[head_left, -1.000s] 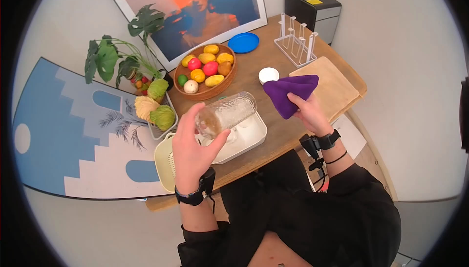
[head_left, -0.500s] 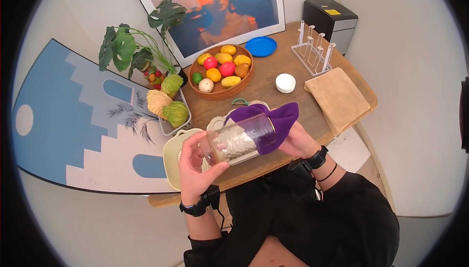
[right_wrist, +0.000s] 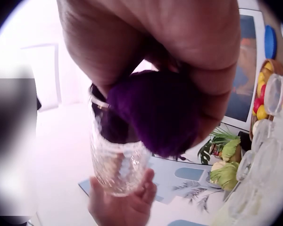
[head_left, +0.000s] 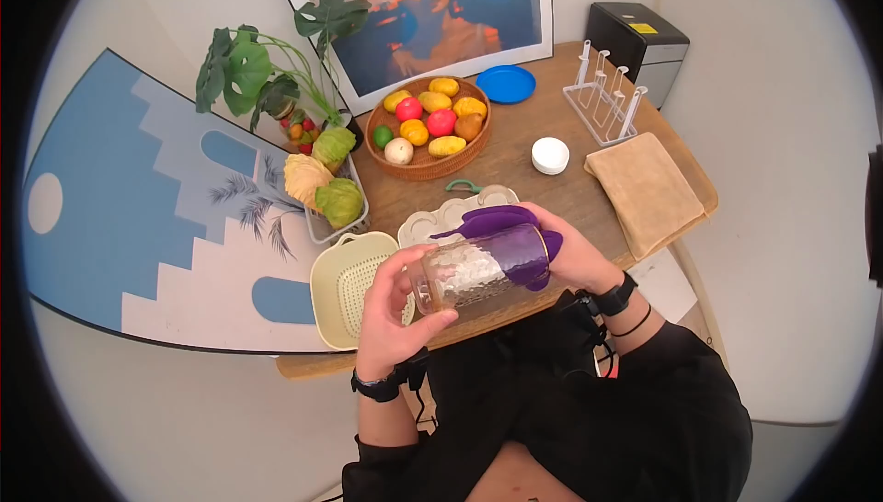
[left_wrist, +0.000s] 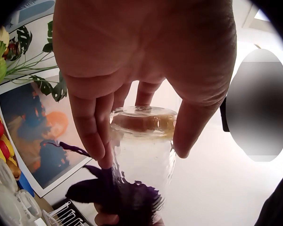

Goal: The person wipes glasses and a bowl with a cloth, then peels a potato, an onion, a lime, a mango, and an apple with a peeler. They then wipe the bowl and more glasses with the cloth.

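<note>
A clear textured drinking glass (head_left: 467,272) lies nearly level in the air over the table's front edge. My left hand (head_left: 394,318) grips it around the base, with thumb and fingers on opposite sides, as the left wrist view shows. At the rim end, my right hand (head_left: 578,252) holds a bunched purple cloth (right_wrist: 155,113). Part of the cloth shows through the glass wall inside the mouth, and the rest drapes over the rim and along the far side. Right fingertips are partly hidden behind cloth and glass.
Behind the glass stands a pale tray with several clear glasses (right_wrist: 266,162). A pale yellow colander (head_left: 354,286) sits at left. Farther back are a fruit basket (head_left: 428,169), blue plate (head_left: 506,85), white bowls (head_left: 550,155), folded brown cloth (head_left: 644,194) and glass drying rack (head_left: 602,102).
My right hand has brought the purple cloth leftward from over the table to the glass mouth and partly into it. The glass has come nearer my body, away from over the tray.
</note>
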The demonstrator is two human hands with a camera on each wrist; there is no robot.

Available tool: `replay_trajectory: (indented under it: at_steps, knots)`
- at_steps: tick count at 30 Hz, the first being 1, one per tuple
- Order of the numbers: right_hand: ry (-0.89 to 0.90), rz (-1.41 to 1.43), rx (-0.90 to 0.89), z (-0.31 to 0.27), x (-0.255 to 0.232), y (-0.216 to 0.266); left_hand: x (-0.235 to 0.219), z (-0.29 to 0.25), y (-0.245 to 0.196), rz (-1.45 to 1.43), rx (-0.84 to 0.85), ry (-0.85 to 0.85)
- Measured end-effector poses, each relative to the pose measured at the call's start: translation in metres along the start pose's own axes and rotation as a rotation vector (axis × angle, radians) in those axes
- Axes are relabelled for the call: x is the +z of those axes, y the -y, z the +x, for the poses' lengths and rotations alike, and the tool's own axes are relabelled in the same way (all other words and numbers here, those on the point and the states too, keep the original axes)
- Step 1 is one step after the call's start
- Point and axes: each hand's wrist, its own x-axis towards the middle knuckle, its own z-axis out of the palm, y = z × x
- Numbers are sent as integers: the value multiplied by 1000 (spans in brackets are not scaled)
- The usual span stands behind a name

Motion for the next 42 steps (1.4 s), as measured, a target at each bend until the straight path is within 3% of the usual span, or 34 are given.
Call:
replay_trajectory:
  at_steps: [2,3,5,8,15,17,20,24,26,30,33,35,39,42]
  knots:
    - [117,511,233,-2,-7,-3,4,0,2,-166,-32,-7]
    - [117,511,234,-5,-12,-5,4,1,2,-167,-33,-7]
    - [281,618,214,-10,-17,-8,3,2,3,-152,-13,43]
    - [258,714,201,-15,-8,4,1,2,4,-129,-40,52]
    - [68,415,276,-5,3,4,3,5,6,6,19,82]
    - [-111,-26,110,-3,5,4,5,7,2,207,26,102]
    - [-139,-86,97,-5,3,3,6,7,7,179,-3,92]
    - [-50,196,134,-6,-2,4,15,7,11,-33,-65,53]
    - [1,271,173,-5,-5,4,18,11,8,-134,1,58]
    - [1,39,82,-8,-7,10,18,11,-1,-167,-116,43]
    - [-37,-23,-11,-13,-7,2,17,18,1,68,-124,-14]
    - [-96,-81,-90,-14,-8,-3,17,26,-7,-67,-650,-52]
    - [-97,-152,-52,-12,-8,2,28,24,1,52,-528,-110]
    - [-95,70,27,-12,-13,-2,33,24,3,147,-391,-179]
